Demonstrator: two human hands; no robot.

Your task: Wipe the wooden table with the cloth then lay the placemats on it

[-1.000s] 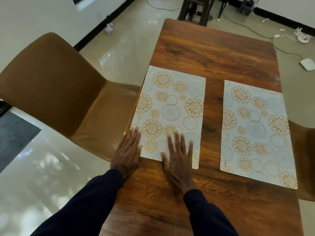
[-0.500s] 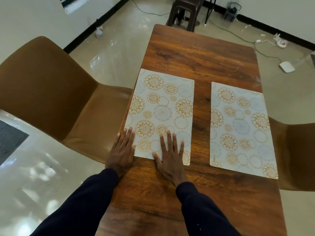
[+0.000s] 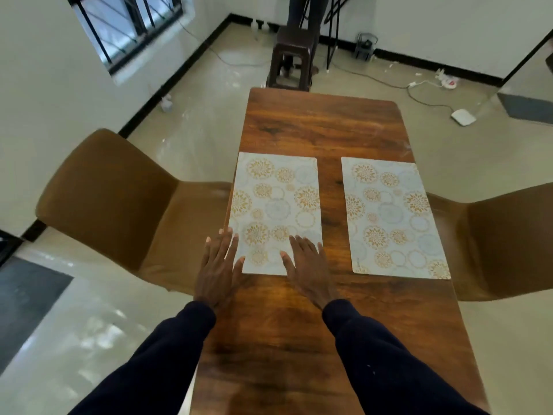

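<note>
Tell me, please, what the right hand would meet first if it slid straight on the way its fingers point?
The right hand lies flat, its fingers already on the left placemat. Sliding on, it would cross that mat, then bare table. Nothing stands in its path, as far as the picture shows.

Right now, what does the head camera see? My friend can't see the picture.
Two flat hands, left and right, press the near end of a patterned placemat on a wooden table. A second placemat lies beside it, with a brown chair on each side.
</note>
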